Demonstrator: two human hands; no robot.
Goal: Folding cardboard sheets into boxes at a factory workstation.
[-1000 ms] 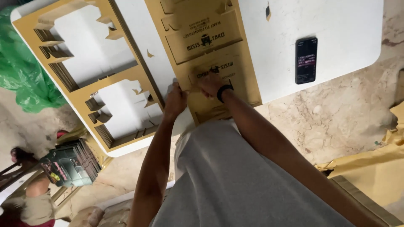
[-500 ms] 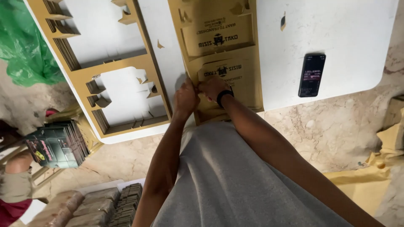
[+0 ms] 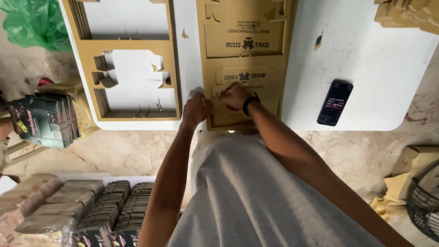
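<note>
On die-cut cardboard sheet [image 3: 247, 64], left hand [image 3: 195, 109] shifted left, right hand [image 3: 234, 96] stayed.

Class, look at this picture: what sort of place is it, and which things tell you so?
Probably a small packaging workshop. Both hands, left hand and right hand, press on a die-cut cardboard sheet on a white table; an emptied sheet frame lies alongside, and stacks of flat dark boxes sit on the floor.
</note>
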